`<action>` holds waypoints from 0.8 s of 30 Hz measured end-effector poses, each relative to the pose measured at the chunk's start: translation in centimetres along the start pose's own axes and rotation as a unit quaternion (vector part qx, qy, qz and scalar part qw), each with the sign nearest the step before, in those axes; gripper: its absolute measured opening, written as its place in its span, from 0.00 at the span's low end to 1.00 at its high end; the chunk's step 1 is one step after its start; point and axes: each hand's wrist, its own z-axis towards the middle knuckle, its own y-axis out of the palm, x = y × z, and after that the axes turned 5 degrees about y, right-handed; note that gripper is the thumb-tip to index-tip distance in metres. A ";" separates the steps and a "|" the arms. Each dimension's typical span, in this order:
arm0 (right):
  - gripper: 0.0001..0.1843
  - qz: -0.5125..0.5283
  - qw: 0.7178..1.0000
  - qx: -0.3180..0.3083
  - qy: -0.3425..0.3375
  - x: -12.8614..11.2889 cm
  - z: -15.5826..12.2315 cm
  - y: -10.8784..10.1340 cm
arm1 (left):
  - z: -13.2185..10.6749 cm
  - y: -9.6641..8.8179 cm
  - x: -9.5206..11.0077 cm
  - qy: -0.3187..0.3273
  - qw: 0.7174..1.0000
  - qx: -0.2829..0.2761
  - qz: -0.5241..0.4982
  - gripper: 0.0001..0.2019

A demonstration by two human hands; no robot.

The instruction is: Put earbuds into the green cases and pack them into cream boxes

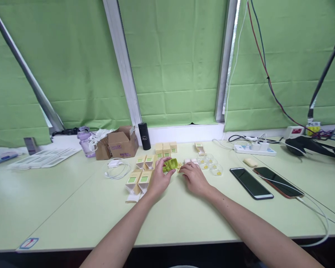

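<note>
1. Green cloth (181, 67) hangs across the top of the frame, with gray poles (125, 63) between its parts. Below it, a pale green counter (192, 219) fills most of the bottom half.
2. Near the middle of the frame, the left hand (159, 178) is wrapped around a small green cup (172, 164). You can see into the hollow part of the cup.
3. Just to the right, the right hand (194, 178) has bent fingers that point down at some little yellow bits (179, 167) on the counter. I can't make out if it is pinching any of them.
4. The yellow bits lie between the 2 hands, in the center of the frame. Behind the right hand are small pale blocks (191, 161), and a clear tray (214, 171) with yellow spots sits to their right.
5. Tan paper boxes (132, 180) with green squares stand left of the left hand, and more are behind it.
6. Left of center, farther back, are a brown cardboard box (123, 144), a black bottle (144, 136) and a purple bottle (86, 144).
7. On the right side lie a black phone (251, 183) and a phone with a reddish edge (279, 181). A white power strip (242, 149) is behind them.
</note>
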 end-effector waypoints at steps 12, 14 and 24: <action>0.17 -0.104 0.992 -0.071 -0.001 -0.6 0.0 0.5 | 0.6 0.2 -0.9 -0.031 0.979 -0.013 -0.201 0.26; 0.16 -0.105 0.992 -0.074 0.004 -0.6 -0.1 0.6 | 0.3 0.0 -0.7 -0.023 0.976 -0.028 -0.215 0.27; 0.14 -0.119 0.989 -0.087 0.003 -0.9 -0.2 0.8 | -0.1 -0.2 0.2 -0.031 0.969 -0.051 -0.238 0.27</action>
